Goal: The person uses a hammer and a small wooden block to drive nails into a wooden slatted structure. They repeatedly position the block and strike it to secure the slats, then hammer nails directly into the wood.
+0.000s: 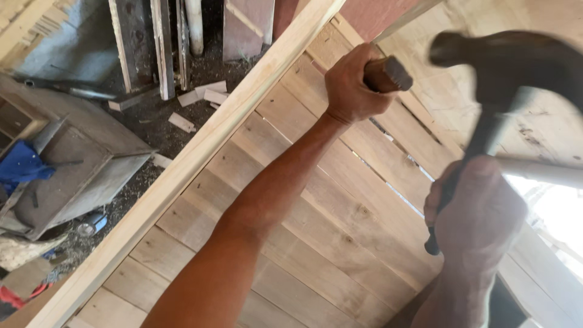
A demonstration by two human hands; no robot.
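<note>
Hands: two, both the person's own, bare, reaching out over a slatted wooden panel [316, 243].
Left hand [352, 85]: fingers wrapped tight round one short brown wooden-handled tool [388, 74]; its blunt butt end sticks out of the fist, and the working end is hidden, so its kind cannot be told.
Right hand [480, 212]: closed round the dark grip of one hammer [504, 67], raised near the camera and blurred.
Hammer: head up at the top right, above the panel and well apart from the left fist.
Panel: many pale boards laid side by side with narrow gaps between some; the count runs out of frame.
Rail [182, 170]: one long pale timber along the panel's left edge, running diagonally; the left fist sits just beside it near the top.
Floor [158, 115]: sawdust, several short offcuts [203, 94], one wooden crate [79, 164] and one blue cloth [21, 164].
</note>
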